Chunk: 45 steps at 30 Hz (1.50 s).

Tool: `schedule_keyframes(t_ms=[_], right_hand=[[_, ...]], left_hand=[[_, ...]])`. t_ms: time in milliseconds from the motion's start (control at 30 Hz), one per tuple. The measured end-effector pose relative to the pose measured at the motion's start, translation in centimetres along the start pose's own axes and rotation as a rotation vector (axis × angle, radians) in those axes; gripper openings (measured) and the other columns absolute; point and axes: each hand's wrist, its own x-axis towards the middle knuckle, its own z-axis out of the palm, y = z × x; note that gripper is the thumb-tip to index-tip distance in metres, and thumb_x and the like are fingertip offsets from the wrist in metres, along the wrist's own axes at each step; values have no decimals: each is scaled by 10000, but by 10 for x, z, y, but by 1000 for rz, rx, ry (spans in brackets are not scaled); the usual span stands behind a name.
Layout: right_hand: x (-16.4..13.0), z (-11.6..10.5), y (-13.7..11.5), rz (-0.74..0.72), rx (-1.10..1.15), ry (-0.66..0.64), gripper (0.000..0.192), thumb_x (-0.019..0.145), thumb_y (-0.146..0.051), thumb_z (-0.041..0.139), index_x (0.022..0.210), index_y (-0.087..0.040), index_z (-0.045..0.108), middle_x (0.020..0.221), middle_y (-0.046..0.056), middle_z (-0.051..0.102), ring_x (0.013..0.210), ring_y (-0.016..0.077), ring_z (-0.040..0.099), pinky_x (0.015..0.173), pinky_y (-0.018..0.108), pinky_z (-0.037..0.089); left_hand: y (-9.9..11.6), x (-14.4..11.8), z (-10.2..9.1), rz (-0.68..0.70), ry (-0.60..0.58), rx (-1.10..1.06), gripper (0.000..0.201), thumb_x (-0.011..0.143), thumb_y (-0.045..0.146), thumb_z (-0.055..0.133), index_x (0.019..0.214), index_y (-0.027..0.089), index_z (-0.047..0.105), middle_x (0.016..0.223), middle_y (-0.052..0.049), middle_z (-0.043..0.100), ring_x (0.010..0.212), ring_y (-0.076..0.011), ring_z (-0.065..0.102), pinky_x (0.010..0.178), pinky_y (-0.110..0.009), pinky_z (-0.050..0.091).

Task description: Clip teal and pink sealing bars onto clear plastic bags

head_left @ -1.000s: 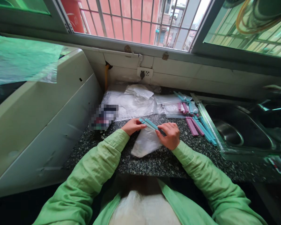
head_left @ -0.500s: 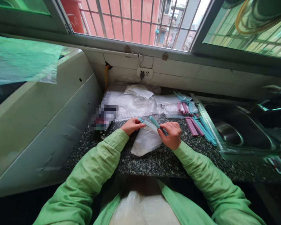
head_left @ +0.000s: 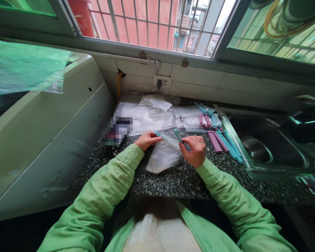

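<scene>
My left hand (head_left: 146,140) pinches the left end of a pale blue bag-sealing clip (head_left: 176,135) together with the mouth of a clear plastic bag (head_left: 163,159). My right hand (head_left: 195,151) has closed on the clip's other end, with thumb and fingers pressed together. One arm of the clip lies along the bag's mouth and looks whitish through the plastic. Its other arm tilts up apart from it, so the clip stands unfolded. Below both hands, the bag hangs over the speckled countertop (head_left: 170,183).
Right of my hands lie pink clips (head_left: 214,141) and blue clips (head_left: 229,145). Behind them are bagged clips (head_left: 208,119). Clear plastic bags (head_left: 147,115) cover the back left, beside a blurred-out item (head_left: 116,131). A sink (head_left: 275,140) borders the right, a large pale casing (head_left: 55,129) the left.
My right hand has shifted slightly right, and the clip's raised arm has swung further up, away from the bag's mouth. My left hand has barely moved.
</scene>
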Motion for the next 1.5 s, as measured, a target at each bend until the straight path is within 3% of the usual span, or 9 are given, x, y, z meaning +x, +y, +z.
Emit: schedule_keyframes(t_ms=[567,1500], right_hand=[[4,-5,5,69,79,36,101,776,-285,540,737,-196,570,680,17,619,678,153,554,692,305,380],[6,-10,11,86,148,117,84,772,-245,540,702,-199,531,649,1,574,639,141,515,644,290,383]], left_hand=[[0,1,-5,43,111,-47,393,397,391,756,613,105,596,506,33,503,464,-41,370,428,-180,262],[3,1,-11,58,181,-138,358,393,349,771,583,109,584,484,45,488,444,-35,372,425,-182,249]])
